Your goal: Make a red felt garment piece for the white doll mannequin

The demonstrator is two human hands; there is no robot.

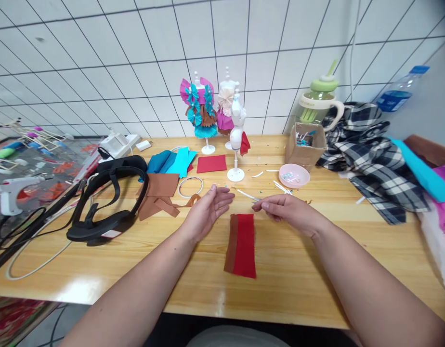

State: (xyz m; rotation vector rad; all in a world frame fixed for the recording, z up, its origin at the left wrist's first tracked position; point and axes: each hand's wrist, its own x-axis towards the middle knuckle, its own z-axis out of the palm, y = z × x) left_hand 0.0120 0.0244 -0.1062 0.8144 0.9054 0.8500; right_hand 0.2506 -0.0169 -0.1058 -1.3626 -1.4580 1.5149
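My left hand [210, 212] is open above the table, its fingers stretched out to the right and nothing in it. Between the fingertips of my right hand [289, 209] is pinched one end of a thin white strip [247, 194], which points left toward my left hand. Below and between both hands lies a flat fabric piece [244, 246], brown along its left side and red on the right. Just beyond my hands stands a small white dress form [237, 135] on a round base, with a bit of red cloth [245, 143] at its right side.
Two dressed mini forms [201, 108] [226, 111] stand behind. A pink bowl [294, 176], cardboard box [305, 147], cup [319, 103] and plaid cloth [367, 154] are right. Brown scraps [163, 188], a red rectangle [211, 164], black headset [107, 202] and glue gun [13, 193] are left.
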